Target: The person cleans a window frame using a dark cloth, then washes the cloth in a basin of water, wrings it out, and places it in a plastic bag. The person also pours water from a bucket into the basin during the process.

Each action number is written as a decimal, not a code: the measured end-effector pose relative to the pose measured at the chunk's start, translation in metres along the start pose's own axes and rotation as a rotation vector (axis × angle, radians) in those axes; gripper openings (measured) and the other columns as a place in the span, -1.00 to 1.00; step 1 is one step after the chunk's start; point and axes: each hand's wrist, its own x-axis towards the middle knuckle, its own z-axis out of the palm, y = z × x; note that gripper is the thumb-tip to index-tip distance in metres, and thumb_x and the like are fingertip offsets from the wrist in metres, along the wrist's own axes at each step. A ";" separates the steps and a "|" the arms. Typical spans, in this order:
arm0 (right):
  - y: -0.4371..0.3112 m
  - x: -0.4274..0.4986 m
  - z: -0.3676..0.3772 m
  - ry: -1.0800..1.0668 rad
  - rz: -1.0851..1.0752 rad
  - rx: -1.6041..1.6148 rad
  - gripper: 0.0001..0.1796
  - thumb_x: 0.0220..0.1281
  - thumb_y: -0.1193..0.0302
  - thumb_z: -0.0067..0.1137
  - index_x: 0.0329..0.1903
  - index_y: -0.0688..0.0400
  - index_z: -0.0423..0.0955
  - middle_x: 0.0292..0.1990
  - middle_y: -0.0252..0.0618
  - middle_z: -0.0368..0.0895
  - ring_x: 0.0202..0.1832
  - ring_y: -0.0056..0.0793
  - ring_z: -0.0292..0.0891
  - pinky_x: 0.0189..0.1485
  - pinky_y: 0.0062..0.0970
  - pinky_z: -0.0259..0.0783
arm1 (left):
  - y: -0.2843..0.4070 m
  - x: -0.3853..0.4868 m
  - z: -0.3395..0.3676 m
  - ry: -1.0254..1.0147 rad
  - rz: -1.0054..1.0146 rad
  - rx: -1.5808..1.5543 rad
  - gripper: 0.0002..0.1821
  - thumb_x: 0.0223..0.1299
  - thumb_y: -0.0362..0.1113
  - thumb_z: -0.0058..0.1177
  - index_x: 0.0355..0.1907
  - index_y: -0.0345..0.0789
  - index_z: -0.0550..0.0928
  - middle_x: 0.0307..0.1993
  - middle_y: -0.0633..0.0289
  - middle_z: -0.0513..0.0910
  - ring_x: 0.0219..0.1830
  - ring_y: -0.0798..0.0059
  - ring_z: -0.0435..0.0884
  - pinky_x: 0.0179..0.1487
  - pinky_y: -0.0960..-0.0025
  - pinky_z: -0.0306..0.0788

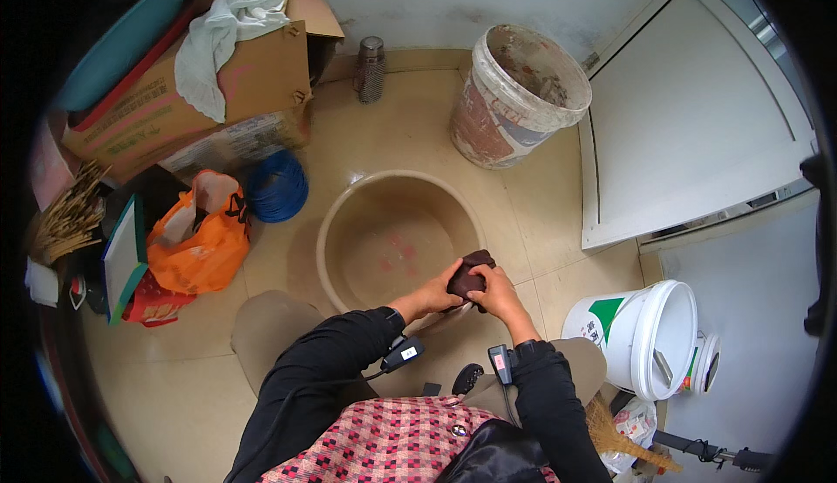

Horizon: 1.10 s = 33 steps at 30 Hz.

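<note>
A dark brown cloth [469, 276], bunched up, is held between both hands at the right front rim of a large beige plastic basin [400, 177]. My left hand [437, 292] grips the cloth from its left side, with the wrist over the basin's near rim. On the cloth's right side, my right hand [495, 288] pinches it with bent fingers. Inside the basin, reddish marks show on the bottom; whether it holds water I cannot tell.
A dirty plaster bucket [487, 113] stands beyond the basin, near a metal flask [371, 71]. At left are a cardboard box [261, 68], a blue coil [278, 185] and an orange bag [203, 247]. A white bucket [611, 319] and a straw broom [611, 427] lie at right.
</note>
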 end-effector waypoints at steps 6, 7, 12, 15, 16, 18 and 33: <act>0.023 0.009 -0.004 -0.086 0.084 0.100 -0.64 -0.12 0.60 0.29 -0.18 0.06 0.52 -0.22 -0.12 0.45 -0.19 -0.19 0.48 -0.09 -0.35 0.44 | -0.007 0.004 -0.001 -0.137 -0.106 -0.151 -0.32 0.12 -0.34 0.10 0.35 -0.18 0.27 0.13 0.12 0.47 0.08 0.48 0.45 0.05 0.45 0.38; 0.023 0.008 -0.003 -0.061 0.057 0.099 -0.62 -0.13 0.62 0.28 -0.16 0.08 0.53 -0.23 -0.14 0.44 -0.24 -0.24 0.48 -0.12 -0.38 0.45 | -0.007 0.002 0.000 -0.153 -0.093 -0.010 -0.30 0.12 -0.31 0.11 0.36 -0.18 0.25 0.13 0.12 0.47 0.08 0.49 0.44 0.06 0.44 0.38; 0.011 0.004 -0.006 -0.091 0.086 0.154 -0.50 -0.11 0.64 0.26 0.00 0.06 0.54 -0.20 -0.14 0.40 -0.28 -0.33 0.51 -0.14 -0.45 0.48 | 0.007 -0.002 -0.010 -0.171 -0.199 -0.072 -0.19 0.09 -0.21 0.12 0.41 -0.03 0.12 0.18 0.07 0.42 0.18 0.38 0.37 0.12 0.32 0.31; 0.008 0.003 -0.017 -0.040 0.044 0.153 -0.47 -0.07 0.60 0.26 0.06 0.01 0.53 -0.20 -0.15 0.39 -0.24 -0.32 0.52 -0.11 -0.46 0.50 | 0.021 -0.002 -0.021 -0.115 -0.338 -0.153 -0.19 0.03 -0.30 0.08 0.38 0.15 0.16 0.29 0.13 0.23 0.14 0.26 0.31 0.00 0.12 0.31; 0.007 0.003 -0.019 -0.003 0.021 0.127 -0.53 -0.04 0.57 0.26 0.03 0.03 0.56 -0.23 -0.17 0.41 -0.23 -0.33 0.52 -0.13 -0.45 0.48 | 0.023 -0.002 -0.023 -0.091 -0.341 -0.152 -0.20 0.02 -0.32 0.08 0.37 0.13 0.18 0.29 0.14 0.22 0.11 0.28 0.34 -0.04 0.21 0.33; 0.005 0.004 -0.021 0.015 0.061 0.103 -0.55 -0.07 0.52 0.27 0.00 0.04 0.57 -0.21 -0.14 0.44 -0.19 -0.26 0.50 -0.06 -0.39 0.46 | 0.019 0.000 -0.023 -0.092 -0.330 -0.141 -0.21 0.00 -0.36 0.06 0.36 0.10 0.22 0.26 0.14 0.26 0.04 0.34 0.40 -0.11 0.34 0.37; -0.053 0.019 -0.031 -0.054 -0.082 0.242 -0.50 -0.02 0.65 0.06 0.08 0.16 0.48 -0.36 -0.24 0.53 -0.42 -0.53 0.42 -0.30 -0.57 0.39 | 0.108 -0.012 -0.145 0.485 0.140 -0.463 -0.72 0.13 -0.35 0.05 -0.06 -0.20 0.57 -0.38 0.38 0.58 -0.39 0.66 0.54 -0.36 0.53 0.39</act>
